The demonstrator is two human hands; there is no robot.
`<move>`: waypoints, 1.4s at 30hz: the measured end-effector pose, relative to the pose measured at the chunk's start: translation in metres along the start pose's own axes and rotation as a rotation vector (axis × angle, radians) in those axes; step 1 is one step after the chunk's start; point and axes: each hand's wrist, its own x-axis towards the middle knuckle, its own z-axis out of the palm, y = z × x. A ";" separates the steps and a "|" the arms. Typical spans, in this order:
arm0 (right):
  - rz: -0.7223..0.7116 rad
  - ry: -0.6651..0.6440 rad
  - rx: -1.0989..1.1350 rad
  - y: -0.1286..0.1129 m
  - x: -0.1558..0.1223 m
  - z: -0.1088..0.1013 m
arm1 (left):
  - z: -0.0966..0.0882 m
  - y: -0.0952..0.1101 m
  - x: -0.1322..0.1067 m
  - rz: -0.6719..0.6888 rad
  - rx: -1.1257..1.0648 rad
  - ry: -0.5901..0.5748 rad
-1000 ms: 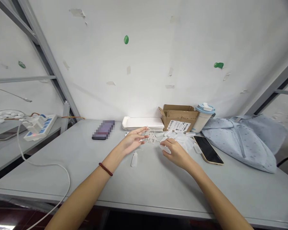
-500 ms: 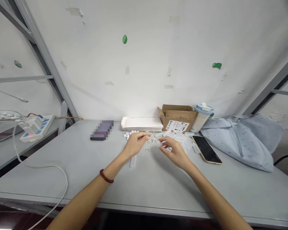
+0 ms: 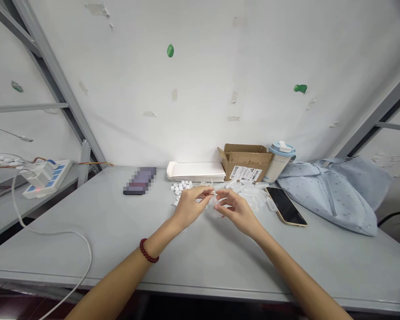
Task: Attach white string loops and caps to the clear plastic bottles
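Note:
My left hand point(image 3: 191, 206) is closed in a pinch, its fingertips meeting those of my right hand above the table. Whatever small whitish thing it pinches is too small to make out. In my right hand point(image 3: 238, 211), thumb and fingers close around a small translucent plastic tube point(image 3: 215, 202), partly hidden by the fingers. Small white caps point(image 3: 178, 188) lie loosely beyond my left hand. Behind the fingertips is a tangle of thin white strings point(image 3: 206, 183), mostly covered. More translucent plastic tubes point(image 3: 255, 193) are heaped beyond my right hand.
Along the wall stand a stack of white envelopes point(image 3: 196, 171), an open cardboard box point(image 3: 246, 160) and a lidded cup point(image 3: 278, 166). A phone point(image 3: 286, 206) and a light-blue cloth bag point(image 3: 330, 195) lie at right. Left are a pixelated dark object point(image 3: 140, 181), power strip point(image 3: 50, 180) and cable point(image 3: 83, 238).
My left hand has moved right from the white strings to meet my right hand at the tube. My right hand has shifted slightly left. The view has shifted a little.

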 end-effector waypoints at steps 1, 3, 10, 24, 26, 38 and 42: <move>0.001 0.000 0.004 0.000 0.000 0.000 | 0.000 0.000 0.000 0.015 0.015 -0.004; 0.002 0.008 0.011 0.001 0.000 0.000 | -0.001 0.002 0.000 0.044 0.042 -0.021; -0.015 0.063 0.041 0.006 0.003 0.001 | 0.001 0.005 -0.001 0.071 0.013 -0.042; -0.071 0.114 -0.056 0.007 0.001 0.001 | -0.003 0.007 0.000 0.157 -0.015 -0.016; -0.070 0.127 -0.061 0.007 0.002 0.001 | -0.003 0.009 -0.001 0.175 -0.023 -0.032; -0.090 0.154 -0.042 0.004 -0.001 0.002 | -0.005 0.009 0.002 -0.207 -0.067 -0.138; -0.114 0.148 -0.058 0.003 -0.002 0.004 | -0.009 0.007 0.005 -0.257 -0.103 -0.207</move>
